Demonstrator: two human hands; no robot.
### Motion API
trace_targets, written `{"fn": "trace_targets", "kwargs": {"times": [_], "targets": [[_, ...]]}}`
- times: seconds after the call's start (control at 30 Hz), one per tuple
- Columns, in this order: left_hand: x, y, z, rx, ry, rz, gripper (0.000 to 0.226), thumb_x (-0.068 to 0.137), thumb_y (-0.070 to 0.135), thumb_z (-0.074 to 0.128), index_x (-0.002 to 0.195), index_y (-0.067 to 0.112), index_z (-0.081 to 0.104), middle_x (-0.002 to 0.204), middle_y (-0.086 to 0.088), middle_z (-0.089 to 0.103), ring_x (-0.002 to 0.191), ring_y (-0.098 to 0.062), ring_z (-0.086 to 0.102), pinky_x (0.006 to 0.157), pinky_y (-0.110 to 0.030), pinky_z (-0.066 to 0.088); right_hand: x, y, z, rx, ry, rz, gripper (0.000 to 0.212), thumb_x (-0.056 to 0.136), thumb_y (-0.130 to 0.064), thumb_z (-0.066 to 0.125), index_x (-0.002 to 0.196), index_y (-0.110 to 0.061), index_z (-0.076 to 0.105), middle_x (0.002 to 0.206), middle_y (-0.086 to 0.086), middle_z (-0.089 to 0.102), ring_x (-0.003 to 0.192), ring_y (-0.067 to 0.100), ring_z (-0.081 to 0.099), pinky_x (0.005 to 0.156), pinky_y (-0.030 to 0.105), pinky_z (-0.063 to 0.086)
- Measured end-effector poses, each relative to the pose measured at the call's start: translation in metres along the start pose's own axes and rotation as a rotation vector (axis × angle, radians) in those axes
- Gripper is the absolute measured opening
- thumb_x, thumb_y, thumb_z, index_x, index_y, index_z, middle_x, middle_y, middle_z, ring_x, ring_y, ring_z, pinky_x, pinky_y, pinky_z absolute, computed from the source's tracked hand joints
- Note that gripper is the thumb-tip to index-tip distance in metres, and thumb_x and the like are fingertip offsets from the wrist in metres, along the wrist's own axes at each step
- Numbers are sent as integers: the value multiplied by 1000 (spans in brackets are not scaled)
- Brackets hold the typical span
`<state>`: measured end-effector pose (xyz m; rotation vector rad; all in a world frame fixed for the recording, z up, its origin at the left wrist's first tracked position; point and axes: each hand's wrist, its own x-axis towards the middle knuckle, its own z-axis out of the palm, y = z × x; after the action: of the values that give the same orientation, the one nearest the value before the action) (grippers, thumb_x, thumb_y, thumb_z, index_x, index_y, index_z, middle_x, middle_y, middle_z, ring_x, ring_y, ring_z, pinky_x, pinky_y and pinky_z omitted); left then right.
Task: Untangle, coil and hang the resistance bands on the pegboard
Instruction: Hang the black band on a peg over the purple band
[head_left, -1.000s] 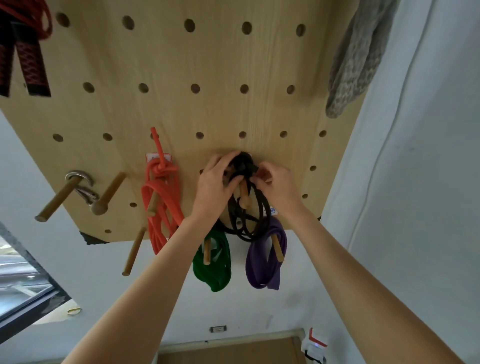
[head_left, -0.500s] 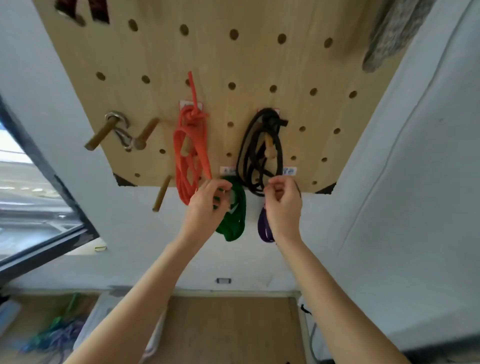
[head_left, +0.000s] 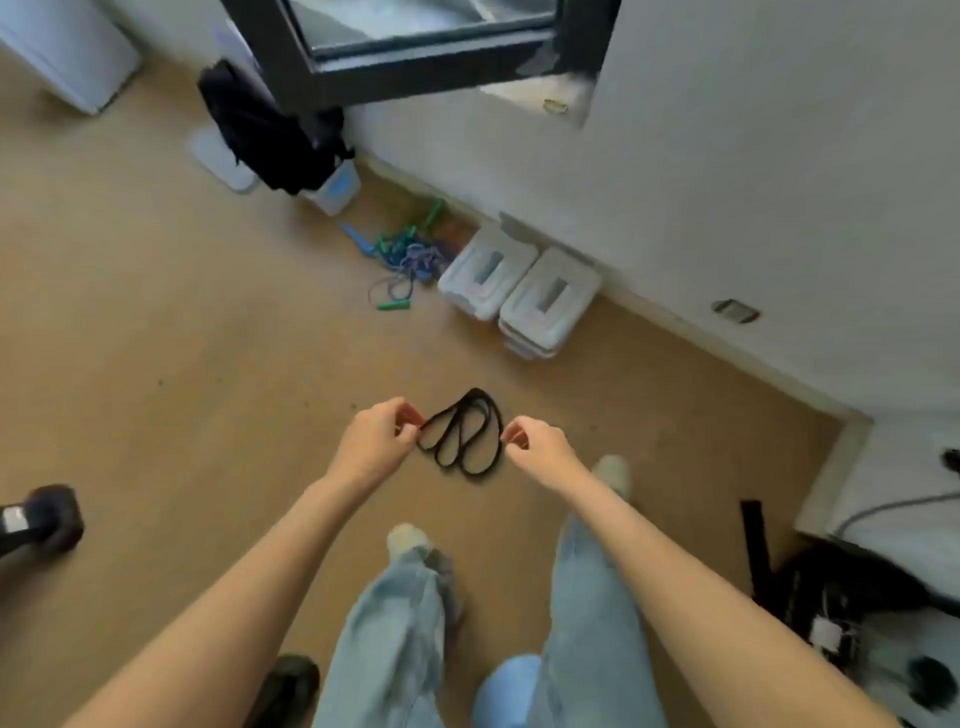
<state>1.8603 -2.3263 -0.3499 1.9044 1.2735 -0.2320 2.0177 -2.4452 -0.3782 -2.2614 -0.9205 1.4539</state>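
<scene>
Black band (head_left: 464, 435) lies in loose loops on the tan floor (head_left: 156, 338) between the left hand (head_left: 378, 437) and right hand (head_left: 535, 448), both with curled fingers; whether they hold it is unclear. Far off, tangled bands (head_left: 408, 252) sit left of two white bins (head_left: 519, 291). No readable writing.

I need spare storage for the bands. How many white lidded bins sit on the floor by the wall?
2: the left bin and the right bin stand side by side against the wall, right of the tangled bands. The right one may be stacked on another.

Looped black resistance band (head_left: 462, 436) on floor
</scene>
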Motion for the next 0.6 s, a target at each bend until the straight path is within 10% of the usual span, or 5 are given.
{"fn": "trace_targets", "kwargs": {"times": [0.33, 0.6], "targets": [[183, -275, 207, 81, -42, -171, 21, 90, 14, 50, 108, 8, 59, 106, -9, 62, 94, -21, 56, 79, -29, 41, 245, 195, 254, 31, 122, 429, 16, 88, -22, 59, 92, -6, 60, 100, 14, 60, 100, 29, 54, 82, 33, 39], [318, -381, 364, 456, -48, 139, 47, 90, 33, 55, 128, 10, 45, 127, -10, 49, 118, -28, 45, 99, -36, 32, 398, 287, 379, -655, 126, -9, 39, 89, -27, 55, 121, -7, 43, 129, 12, 42, 119, 28, 40, 97, 36, 32]]}}
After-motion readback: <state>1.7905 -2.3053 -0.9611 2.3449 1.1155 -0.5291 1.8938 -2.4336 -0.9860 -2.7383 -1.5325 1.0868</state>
